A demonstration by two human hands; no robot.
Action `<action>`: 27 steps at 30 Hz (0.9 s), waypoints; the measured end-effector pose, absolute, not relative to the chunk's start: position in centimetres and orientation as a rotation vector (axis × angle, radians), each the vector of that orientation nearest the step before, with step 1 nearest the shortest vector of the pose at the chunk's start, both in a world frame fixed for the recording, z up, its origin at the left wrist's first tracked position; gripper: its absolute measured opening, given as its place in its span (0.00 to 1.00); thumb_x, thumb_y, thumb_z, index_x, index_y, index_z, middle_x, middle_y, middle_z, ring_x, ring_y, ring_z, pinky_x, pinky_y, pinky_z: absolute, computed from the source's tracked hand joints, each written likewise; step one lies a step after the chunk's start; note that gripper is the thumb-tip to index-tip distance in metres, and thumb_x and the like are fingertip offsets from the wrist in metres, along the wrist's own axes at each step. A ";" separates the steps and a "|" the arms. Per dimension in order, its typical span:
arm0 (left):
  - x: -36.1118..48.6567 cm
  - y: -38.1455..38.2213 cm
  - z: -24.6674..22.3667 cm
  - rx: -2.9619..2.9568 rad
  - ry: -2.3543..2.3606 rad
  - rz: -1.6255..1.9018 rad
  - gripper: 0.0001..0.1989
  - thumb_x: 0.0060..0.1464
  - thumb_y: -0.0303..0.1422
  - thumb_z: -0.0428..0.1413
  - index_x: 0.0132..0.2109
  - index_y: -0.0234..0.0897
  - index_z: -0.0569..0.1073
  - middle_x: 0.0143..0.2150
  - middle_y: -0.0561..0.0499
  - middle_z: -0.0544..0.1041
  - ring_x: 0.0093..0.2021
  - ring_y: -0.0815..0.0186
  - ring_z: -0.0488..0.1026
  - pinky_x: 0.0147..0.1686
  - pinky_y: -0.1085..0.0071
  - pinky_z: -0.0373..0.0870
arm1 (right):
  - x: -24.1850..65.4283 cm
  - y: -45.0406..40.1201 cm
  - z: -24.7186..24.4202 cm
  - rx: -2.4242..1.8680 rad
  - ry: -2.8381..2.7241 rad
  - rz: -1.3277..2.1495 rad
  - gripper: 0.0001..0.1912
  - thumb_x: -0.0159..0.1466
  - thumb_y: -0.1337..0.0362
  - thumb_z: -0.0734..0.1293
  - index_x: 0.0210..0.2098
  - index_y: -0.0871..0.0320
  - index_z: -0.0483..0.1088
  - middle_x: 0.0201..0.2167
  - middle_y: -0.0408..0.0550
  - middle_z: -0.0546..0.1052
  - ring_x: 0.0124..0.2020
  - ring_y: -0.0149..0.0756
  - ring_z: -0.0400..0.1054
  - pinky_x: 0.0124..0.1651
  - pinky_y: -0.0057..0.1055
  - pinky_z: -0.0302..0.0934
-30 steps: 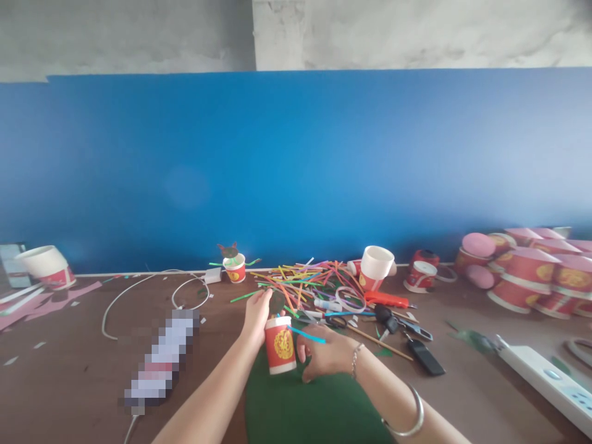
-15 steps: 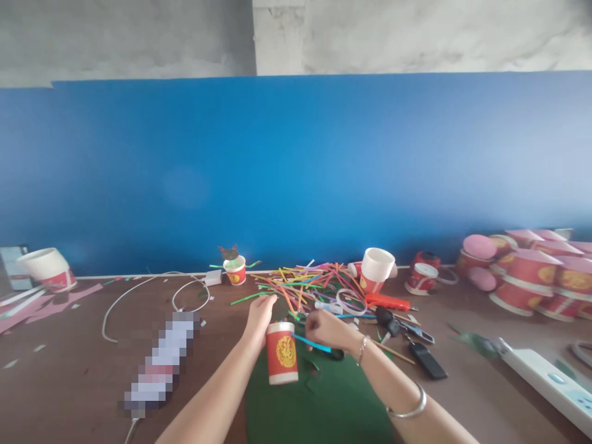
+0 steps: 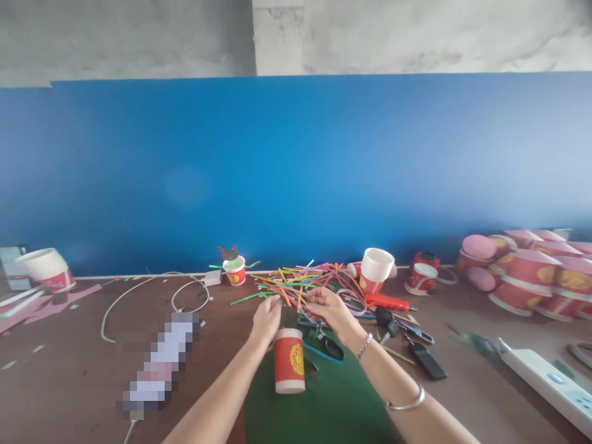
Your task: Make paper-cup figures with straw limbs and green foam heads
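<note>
A red and white paper cup point(image 3: 289, 362) with a gold emblem sits slightly tilted over a dark green mat point(image 3: 319, 407). My left hand point(image 3: 267, 317) is just above and left of the cup, fingers pinched; what they grip is hidden. My right hand point(image 3: 329, 310) is up to the right, its thumb and fingertips drawn together near the pile of coloured strips; anything in them is too small to name. A dark green patch shows between the hands; I cannot tell whether it is mat or paper. Black-handled scissors point(image 3: 332, 348) and a blue strip point(image 3: 321, 353) lie below my right hand.
Coloured strips point(image 3: 296, 280) are heaped behind the hands. A decorated cup point(image 3: 235, 271) with a cat-shaped top stands at the back. To the right are a white-rimmed cup point(image 3: 375, 271), an orange-red tool point(image 3: 387, 301), keys point(image 3: 388, 322), stacked pink-topped cups point(image 3: 530, 271) and a power strip point(image 3: 550, 382).
My right hand has moved up and away from the cup's side, uncovering the scissors. The cup has shifted slightly right and turned, and the blue strip now lies lower.
</note>
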State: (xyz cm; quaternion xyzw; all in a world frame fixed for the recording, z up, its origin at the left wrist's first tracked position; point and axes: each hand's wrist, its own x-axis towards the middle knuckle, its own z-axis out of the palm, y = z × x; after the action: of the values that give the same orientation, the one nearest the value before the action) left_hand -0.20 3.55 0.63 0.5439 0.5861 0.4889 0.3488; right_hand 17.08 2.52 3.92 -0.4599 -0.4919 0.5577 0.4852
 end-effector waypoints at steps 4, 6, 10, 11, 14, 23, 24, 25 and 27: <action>0.3 2.3 2.3 1.720 1.573 1.405 0.15 0.52 0.32 0.53 0.47 0.38 0.71 0.47 0.44 0.74 0.51 0.56 0.68 0.52 0.57 0.62 | 17.0 2.4 4.1 -1.096 -1.293 1.258 0.19 0.47 0.63 0.72 0.36 0.58 0.64 0.21 0.38 0.73 0.21 0.29 0.67 0.26 0.26 0.58; 0.6 1.5 3.4 1.944 1.468 1.460 0.09 0.52 0.34 0.54 0.41 0.40 0.74 0.44 0.46 0.75 0.50 0.57 0.68 0.51 0.58 0.63 | 16.7 2.1 4.4 -1.068 -1.362 1.236 0.19 0.48 0.63 0.72 0.37 0.58 0.64 0.21 0.39 0.74 0.22 0.29 0.67 0.26 0.26 0.57; 1.1 0.8 4.6 2.052 1.278 1.459 0.04 0.50 0.34 0.57 0.31 0.40 0.76 0.38 0.48 0.76 0.44 0.60 0.71 0.47 0.63 0.66 | 16.1 1.4 5.1 -1.017 -1.493 1.173 0.17 0.50 0.63 0.70 0.37 0.57 0.64 0.23 0.40 0.75 0.25 0.31 0.68 0.28 0.26 0.58; 1.2 0.8 4.6 2.018 1.257 1.453 0.05 0.51 0.33 0.56 0.30 0.39 0.75 0.36 0.49 0.77 0.43 0.61 0.71 0.45 0.64 0.66 | 16.2 1.4 5.2 -1.024 -1.529 1.158 0.16 0.51 0.63 0.69 0.38 0.57 0.64 0.23 0.40 0.75 0.25 0.31 0.67 0.28 0.26 0.58; 1.1 0.9 4.5 1.836 1.257 1.424 0.08 0.53 0.34 0.53 0.29 0.37 0.73 0.32 0.50 0.77 0.36 0.63 0.73 0.38 0.68 0.67 | 17.5 1.9 5.8 -1.146 -1.666 1.069 0.12 0.55 0.61 0.65 0.38 0.58 0.66 0.21 0.42 0.75 0.23 0.33 0.67 0.27 0.27 0.57; 1.5 1.0 4.5 1.359 1.063 1.437 0.07 0.51 0.34 0.53 0.28 0.39 0.62 0.30 0.49 0.79 0.35 0.62 0.77 0.38 0.67 0.70 | 23.0 3.5 6.1 -2.051 -1.998 0.115 0.12 0.55 0.71 0.60 0.27 0.56 0.75 0.30 0.51 0.78 0.34 0.40 0.71 0.31 0.28 0.54; 1.5 0.9 4.6 1.341 1.052 1.441 0.08 0.51 0.34 0.53 0.28 0.39 0.61 0.29 0.50 0.79 0.34 0.63 0.77 0.38 0.67 0.70 | 22.9 3.5 5.9 -2.079 -1.999 0.108 0.12 0.54 0.73 0.60 0.29 0.56 0.75 0.32 0.53 0.79 0.36 0.42 0.71 0.31 0.29 0.54; 1.6 0.8 4.7 1.334 1.052 1.445 0.08 0.51 0.34 0.53 0.28 0.39 0.61 0.28 0.50 0.78 0.33 0.64 0.76 0.37 0.67 0.70 | 22.8 3.4 5.7 -2.105 -1.992 0.098 0.13 0.53 0.74 0.61 0.30 0.57 0.76 0.33 0.56 0.78 0.38 0.45 0.71 0.32 0.31 0.54; 1.6 0.8 4.7 1.345 1.073 1.454 0.08 0.52 0.35 0.52 0.30 0.39 0.61 0.26 0.52 0.76 0.30 0.65 0.75 0.34 0.69 0.70 | 22.5 3.3 5.5 -2.156 -1.984 0.068 0.16 0.51 0.76 0.61 0.33 0.59 0.76 0.36 0.60 0.78 0.42 0.49 0.70 0.34 0.33 0.54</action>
State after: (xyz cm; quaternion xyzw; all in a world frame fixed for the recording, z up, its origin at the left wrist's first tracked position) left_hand 1.58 0.78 4.73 0.5391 0.4300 0.5828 0.4299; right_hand 22.46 3.29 5.48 -0.7315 -0.6733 0.0230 0.1052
